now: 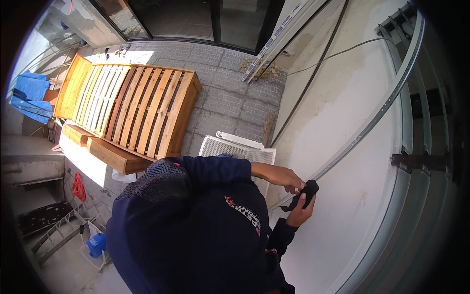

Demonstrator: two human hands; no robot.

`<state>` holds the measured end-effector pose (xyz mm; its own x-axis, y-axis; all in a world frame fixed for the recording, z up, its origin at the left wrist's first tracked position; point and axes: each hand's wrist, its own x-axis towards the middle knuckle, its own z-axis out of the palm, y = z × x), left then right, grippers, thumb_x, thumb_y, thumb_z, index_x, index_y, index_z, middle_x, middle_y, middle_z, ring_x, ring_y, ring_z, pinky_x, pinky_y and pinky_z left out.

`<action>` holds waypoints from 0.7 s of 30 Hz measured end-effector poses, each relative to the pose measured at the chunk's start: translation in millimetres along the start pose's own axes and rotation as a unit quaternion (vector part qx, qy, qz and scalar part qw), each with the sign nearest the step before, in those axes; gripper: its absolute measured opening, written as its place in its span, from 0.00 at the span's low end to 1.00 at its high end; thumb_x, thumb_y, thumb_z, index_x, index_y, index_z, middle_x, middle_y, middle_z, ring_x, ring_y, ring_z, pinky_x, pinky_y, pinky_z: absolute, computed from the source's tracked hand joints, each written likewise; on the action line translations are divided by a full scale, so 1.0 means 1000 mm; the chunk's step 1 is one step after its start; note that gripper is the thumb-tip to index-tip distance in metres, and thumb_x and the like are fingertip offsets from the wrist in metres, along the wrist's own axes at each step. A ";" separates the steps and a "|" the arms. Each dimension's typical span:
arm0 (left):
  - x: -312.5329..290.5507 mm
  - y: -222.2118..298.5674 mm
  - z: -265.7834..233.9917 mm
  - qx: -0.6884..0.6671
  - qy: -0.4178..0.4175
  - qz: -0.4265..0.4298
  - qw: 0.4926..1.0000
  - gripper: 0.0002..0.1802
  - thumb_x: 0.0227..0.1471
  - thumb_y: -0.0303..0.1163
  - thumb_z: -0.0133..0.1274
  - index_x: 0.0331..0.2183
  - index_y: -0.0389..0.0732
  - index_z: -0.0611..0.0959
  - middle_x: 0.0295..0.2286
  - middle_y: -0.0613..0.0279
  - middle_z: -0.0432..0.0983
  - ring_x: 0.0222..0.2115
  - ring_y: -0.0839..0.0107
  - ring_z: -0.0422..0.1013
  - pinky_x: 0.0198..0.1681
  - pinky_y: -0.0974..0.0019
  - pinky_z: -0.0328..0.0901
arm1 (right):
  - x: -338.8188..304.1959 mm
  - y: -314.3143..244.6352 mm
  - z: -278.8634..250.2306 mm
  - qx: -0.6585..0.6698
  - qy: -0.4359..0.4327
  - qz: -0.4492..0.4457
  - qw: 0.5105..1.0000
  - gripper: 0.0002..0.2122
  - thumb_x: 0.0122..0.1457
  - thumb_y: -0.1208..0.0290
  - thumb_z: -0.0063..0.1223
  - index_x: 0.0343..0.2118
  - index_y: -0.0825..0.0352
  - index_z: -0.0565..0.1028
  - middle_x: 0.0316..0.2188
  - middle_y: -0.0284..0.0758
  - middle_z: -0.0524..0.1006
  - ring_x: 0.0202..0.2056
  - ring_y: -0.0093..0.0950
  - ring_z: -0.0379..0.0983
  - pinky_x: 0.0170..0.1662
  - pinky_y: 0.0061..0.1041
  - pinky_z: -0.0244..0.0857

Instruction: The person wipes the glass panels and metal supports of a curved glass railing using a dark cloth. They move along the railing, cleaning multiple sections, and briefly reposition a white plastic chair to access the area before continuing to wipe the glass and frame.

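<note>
At the right of the view, both my hands are at a bunched black cloth-like item (pixel 307 190), whose exact kind I cannot make out. My left hand (pixel 290 179) reaches across from the left in a dark blue sleeve, its fingertips closed at the item's upper left side. From below, my right hand (pixel 300 211) is closed around its lower part, the thumb pointing up along it. A long grey metal strip (pixel 360 138) with small holes runs past just behind the item, next to the white wall (pixel 342 210).
A slatted wooden bed frame (pixel 147 108) with open drawers (pixel 117 156) stands at the left. A white perforated panel (pixel 237 149) is close in front of me. Further left are a ladder (pixel 56 232), a blue container (pixel 96 245) and a red coiled cord (pixel 78 187). Metal railings (pixel 426 112) line the right.
</note>
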<state>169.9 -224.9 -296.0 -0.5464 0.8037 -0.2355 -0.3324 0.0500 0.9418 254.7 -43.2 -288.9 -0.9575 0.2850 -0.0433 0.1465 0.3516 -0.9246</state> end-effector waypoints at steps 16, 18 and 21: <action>0.004 -0.015 -0.074 0.406 0.243 0.134 0.871 0.12 0.52 0.29 0.55 0.39 0.37 0.82 0.40 0.51 0.78 0.43 0.52 0.73 0.46 0.56 0.68 | 0.046 -0.084 -0.047 -0.176 0.188 -0.186 0.948 0.18 0.58 0.67 0.53 0.47 0.74 0.72 0.46 0.46 0.73 0.48 0.43 0.67 0.51 0.37 0.61; 0.004 -0.026 -0.100 0.427 0.231 0.127 0.865 0.12 0.50 0.28 0.56 0.38 0.37 0.83 0.40 0.50 0.78 0.42 0.52 0.74 0.46 0.57 0.68 | 0.051 -0.116 -0.083 -0.251 0.243 -0.243 0.905 0.18 0.58 0.67 0.54 0.46 0.76 0.73 0.47 0.46 0.72 0.49 0.44 0.66 0.52 0.39 0.60; 0.011 -0.043 -0.130 0.436 0.203 0.146 0.865 0.10 0.50 0.27 0.56 0.36 0.37 0.83 0.38 0.50 0.79 0.40 0.51 0.74 0.45 0.57 0.68 | 0.049 -0.170 -0.132 -0.344 0.323 -0.287 0.834 0.17 0.57 0.68 0.54 0.45 0.77 0.74 0.46 0.47 0.72 0.47 0.45 0.67 0.52 0.40 0.61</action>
<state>78.0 -295.1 -370.8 -0.7927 0.5922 0.1446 0.4744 0.4503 0.7564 215.7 28.4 -84.2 -0.6183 0.2365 0.7495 0.0308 0.9602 -0.2776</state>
